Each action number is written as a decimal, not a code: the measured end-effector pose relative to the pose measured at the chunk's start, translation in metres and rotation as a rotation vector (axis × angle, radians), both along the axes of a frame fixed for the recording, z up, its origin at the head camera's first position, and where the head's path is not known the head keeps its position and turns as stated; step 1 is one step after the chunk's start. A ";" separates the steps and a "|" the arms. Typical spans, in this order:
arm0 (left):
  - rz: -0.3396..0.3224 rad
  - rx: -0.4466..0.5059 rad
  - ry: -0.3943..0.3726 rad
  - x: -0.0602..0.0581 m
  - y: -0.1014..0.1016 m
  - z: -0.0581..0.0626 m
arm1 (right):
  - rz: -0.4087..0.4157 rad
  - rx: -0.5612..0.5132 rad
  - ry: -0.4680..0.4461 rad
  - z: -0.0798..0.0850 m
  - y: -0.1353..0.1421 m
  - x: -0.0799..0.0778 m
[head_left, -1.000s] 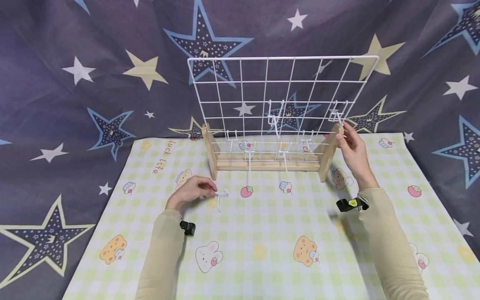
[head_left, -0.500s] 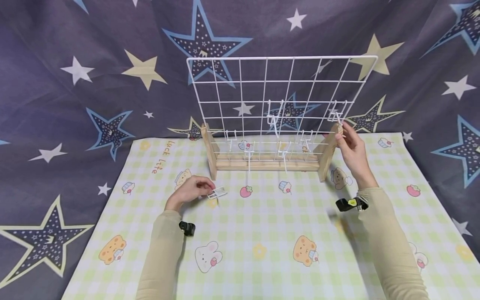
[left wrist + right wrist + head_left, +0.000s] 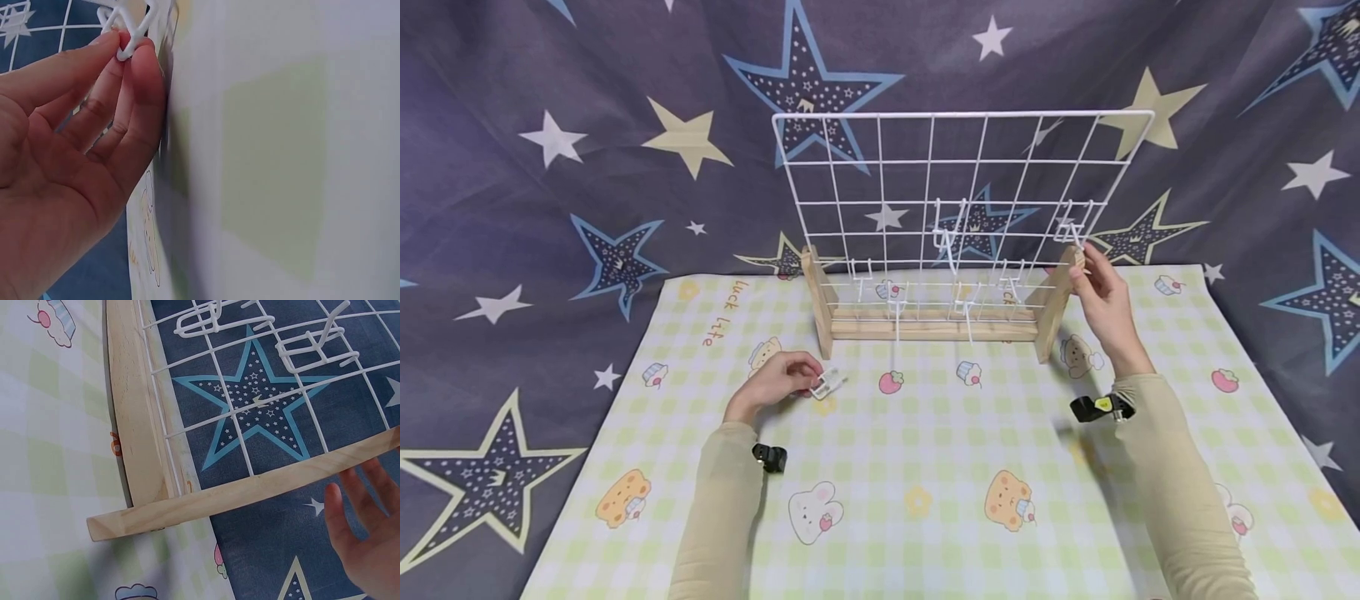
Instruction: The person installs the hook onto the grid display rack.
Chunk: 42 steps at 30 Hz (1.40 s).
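My left hand (image 3: 769, 385) pinches a small white wire hook (image 3: 828, 383) between thumb and fingers, low over the tablecloth. In the left wrist view the hook's bent wire (image 3: 130, 40) juts beyond the fingertips. A white wire grid panel (image 3: 955, 162) stands upright in a wooden base, with several white hooks hanging on it, one (image 3: 945, 240) near the middle and another (image 3: 1067, 232) at the right. My right hand (image 3: 1105, 312) touches the upper end of the right wooden post (image 3: 1054, 310). In the right wrist view its fairly straight fingers pass behind the post, hiding their tips.
The left wooden post (image 3: 817, 304) and crossbar (image 3: 936, 331) complete the base. A checked tablecloth (image 3: 917, 550) with printed animals lies beneath. Close behind hangs a dark curtain (image 3: 467, 208) with stars. Each sleeve bears a black wrist camera (image 3: 771, 457).
My left hand has shifted slightly left, and the hook in it has turned, its frame now showing more face-on. My right hand stays at the post.
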State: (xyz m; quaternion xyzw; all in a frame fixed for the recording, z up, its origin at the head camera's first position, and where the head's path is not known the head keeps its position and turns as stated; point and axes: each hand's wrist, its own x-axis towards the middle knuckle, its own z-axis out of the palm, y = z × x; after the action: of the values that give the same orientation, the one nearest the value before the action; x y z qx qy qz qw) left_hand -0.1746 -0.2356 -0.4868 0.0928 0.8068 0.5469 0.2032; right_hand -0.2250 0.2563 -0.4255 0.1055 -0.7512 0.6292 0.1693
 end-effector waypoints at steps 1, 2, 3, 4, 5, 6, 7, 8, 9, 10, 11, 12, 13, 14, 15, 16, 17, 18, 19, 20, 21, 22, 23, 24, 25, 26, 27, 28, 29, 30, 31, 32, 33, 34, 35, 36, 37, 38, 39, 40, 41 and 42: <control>0.003 0.011 -0.005 0.000 0.000 0.000 | 0.000 0.000 0.001 0.000 0.000 0.000; 0.008 0.019 -0.006 0.000 0.000 0.000 | -0.005 0.008 0.000 0.000 0.000 0.000; 0.011 0.026 -0.008 0.000 0.001 0.000 | -0.004 0.008 0.000 0.000 0.000 0.000; 0.014 0.037 -0.012 0.000 0.001 0.000 | -0.004 0.008 0.000 0.000 0.000 0.000; 0.012 0.049 -0.014 0.000 0.002 0.001 | 0.000 0.005 0.002 0.000 0.000 0.000; 0.011 0.065 -0.017 0.001 0.003 0.001 | 0.004 0.001 0.004 0.001 0.000 0.000; 0.006 0.078 -0.020 0.001 0.004 0.002 | 0.006 -0.001 0.005 0.000 0.000 0.000; 0.003 0.094 -0.025 0.001 0.004 0.002 | 0.009 -0.005 0.007 0.001 0.000 0.000; -0.008 0.106 -0.027 0.002 0.005 0.003 | 0.012 -0.010 0.008 0.001 0.001 0.000; -0.013 0.115 -0.033 0.002 0.006 0.003 | 0.015 -0.014 0.011 0.002 0.001 0.001; -0.021 0.120 -0.036 0.002 0.007 0.004 | 0.017 -0.018 0.012 0.002 0.001 0.001; -0.024 0.125 -0.042 0.002 0.008 0.004 | 0.016 -0.018 0.012 0.002 0.001 0.002; -0.028 0.126 -0.046 0.002 0.008 0.004 | 0.015 -0.017 0.011 0.002 0.001 0.002; -0.029 0.130 -0.049 0.002 0.009 0.005 | 0.016 -0.018 0.010 0.003 0.001 0.002; -0.030 0.129 -0.048 0.001 0.010 0.005 | 0.015 -0.017 0.009 0.003 0.001 0.002; -0.025 0.133 -0.050 0.001 0.010 0.006 | 0.013 -0.014 0.007 0.003 0.001 0.002; -0.027 0.136 -0.044 0.001 0.011 0.006 | 0.011 -0.012 0.004 0.002 0.001 0.002; -0.025 0.140 -0.040 0.001 0.012 0.007 | 0.009 -0.008 0.001 0.003 0.001 0.002; -0.023 0.144 -0.035 0.001 0.012 0.007 | 0.008 -0.006 -0.001 0.003 0.000 0.002; -0.022 0.148 -0.029 0.001 0.013 0.008 | 0.008 -0.005 -0.003 0.005 0.000 0.003; -0.020 0.151 -0.025 0.001 0.013 0.008 | 0.009 -0.003 -0.004 0.007 -0.001 0.004; -0.020 0.154 -0.021 0.001 0.014 0.009 | 0.010 -0.003 -0.005 0.010 -0.003 0.006; -0.021 0.157 -0.015 0.001 0.014 0.009 | 0.012 -0.003 -0.005 0.012 -0.004 0.008; -0.016 0.160 -0.014 0.001 0.014 0.010 | 0.014 -0.002 -0.005 0.015 -0.006 0.011; -0.015 0.164 -0.009 0.001 0.014 0.010 | 0.017 -0.002 -0.003 0.018 -0.007 0.013; -0.011 0.168 -0.005 0.001 0.015 0.011 | 0.020 -0.002 -0.002 0.021 -0.008 0.015; -0.005 0.172 -0.001 0.002 0.015 0.011 | 0.021 -0.002 0.000 0.023 -0.009 0.016; 0.001 0.176 0.003 0.002 0.015 0.012 | 0.022 -0.002 0.000 0.024 -0.010 0.017; 0.008 0.181 0.005 0.002 0.015 0.012 | 0.021 0.001 -0.002 0.024 -0.010 0.018; 0.013 0.186 0.008 0.003 0.015 0.013 | 0.020 0.004 -0.002 0.025 -0.010 0.018; 0.020 0.190 0.009 0.003 0.015 0.013 | 0.019 0.006 -0.002 0.025 -0.010 0.018; 0.029 0.193 0.009 0.003 0.014 0.014 | 0.017 0.010 -0.002 0.025 -0.011 0.019; 0.034 0.190 0.013 0.003 0.014 0.015 | 0.016 0.012 -0.001 0.025 -0.011 0.019; 0.037 0.183 0.020 0.003 0.014 0.016 | 0.014 0.014 -0.001 0.025 -0.011 0.018; 0.039 0.174 0.030 0.003 0.014 0.017 | 0.012 0.016 0.000 0.025 -0.011 0.018; 0.042 0.167 0.041 0.002 0.013 0.018 | 0.013 0.015 0.001 0.025 -0.011 0.018; 0.047 0.157 0.049 0.002 0.014 0.019 | 0.013 0.013 0.002 0.025 -0.011 0.018; 0.051 0.151 0.057 0.002 0.014 0.021 | 0.012 0.013 0.003 0.025 -0.011 0.018; 0.052 0.144 0.068 0.001 0.014 0.022 | 0.012 0.012 0.005 0.025 -0.011 0.018; 0.053 0.144 0.075 0.000 0.014 0.023 | 0.011 0.013 0.005 0.025 -0.011 0.018; 0.054 0.146 0.079 0.000 0.014 0.024 | 0.011 0.013 0.007 0.024 -0.011 0.018; 0.057 0.149 0.080 0.000 0.015 0.025 | 0.011 0.012 0.007 0.024 -0.011 0.018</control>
State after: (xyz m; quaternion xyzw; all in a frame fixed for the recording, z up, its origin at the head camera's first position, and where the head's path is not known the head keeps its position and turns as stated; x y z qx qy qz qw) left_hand -0.1748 -0.2209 -0.4614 0.1067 0.7737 0.6068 0.1476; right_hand -0.2073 0.2452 -0.4012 0.1130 -0.7539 0.6251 0.1679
